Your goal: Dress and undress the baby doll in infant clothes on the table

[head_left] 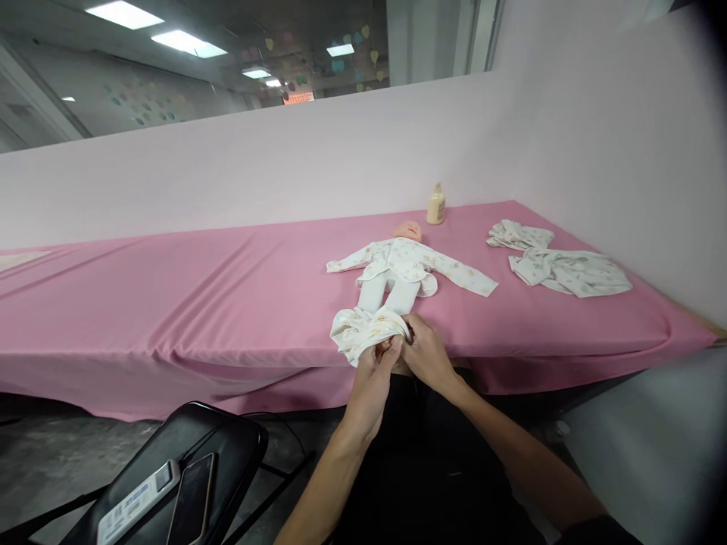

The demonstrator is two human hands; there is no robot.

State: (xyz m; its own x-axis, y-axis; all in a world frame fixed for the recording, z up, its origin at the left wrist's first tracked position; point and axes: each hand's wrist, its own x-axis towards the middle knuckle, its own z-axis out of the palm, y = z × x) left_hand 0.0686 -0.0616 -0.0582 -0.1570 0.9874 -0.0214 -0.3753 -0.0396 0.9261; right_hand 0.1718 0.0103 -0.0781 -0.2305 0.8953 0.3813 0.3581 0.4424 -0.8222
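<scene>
Head view, the only one I've got. My left hand [375, 362] and right hand [423, 350] are together at the near edge of the tabletop [198, 303], which is draped in pink cloth. Both pinch the bunched pair of trousers [366, 331], white with a small print, fingers curled into the fabric at its near right end. The hands touch each other there; left comes in from below, right from the lower right.

The trousers sit directly ahead of the hands, gathered around the feet of the doll [397, 265]. The doll lies on its back, head away from me, feet towards me, just beyond my fingers. It wears a printed white top with both sleeves stretched out sideways; the legs are bare white from the top's hem down to the bunched fabric.

Further back, a cream bottle [435, 205] stands upright near the doll's head, close to the pale wall [284, 174]. To the right, well apart from the hands, a loose pile of clothes [560, 265] in similar print lies on the tabletop.

Near bottom left, off the tabletop, a black chair [227, 446] carries a phone [190, 501] and a white device [136, 503] side by side. I can't read the device's label.
</scene>
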